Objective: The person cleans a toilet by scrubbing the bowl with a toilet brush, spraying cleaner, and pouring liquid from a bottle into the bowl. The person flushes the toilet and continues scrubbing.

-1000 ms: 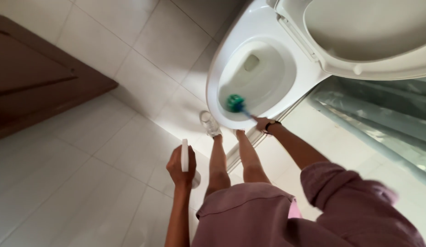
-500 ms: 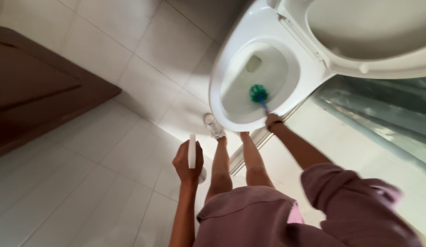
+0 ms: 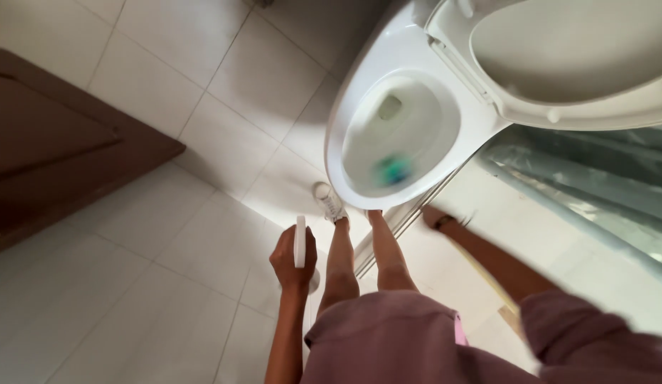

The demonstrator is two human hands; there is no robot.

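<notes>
White ceramic toilet bowl, upper centre of the frame, oval, seat and lid raised at upper right and cut off by the top and right edges.

Green brush head: a blurred smear low inside the bowl, near its front rim; shape hard to make out; its handle is not legible, so its axis and heading cannot be told.

Right hand: blurred, just below and right of the bowl's rim, a dark band at the wrist; whether it clasps anything cannot be told. Its forearm runs down to the lower right into a mauve sleeve, cut off by the frame's edge.

Left hand: lower centre, fingers clenched around a white bottle. Bottle's long axis near vertical in the frame, top end pointing up toward the bowl; lower part hidden behind the palm.

Two bare legs between the hands, partly covered by a mauve garment along the bottom edge. One white shoe shows just under the bowl's rim; the other foot is mostly hidden.

Surrounds: pale floor tiles; brown wooden door at left, cut off; glass panel at right.
</notes>
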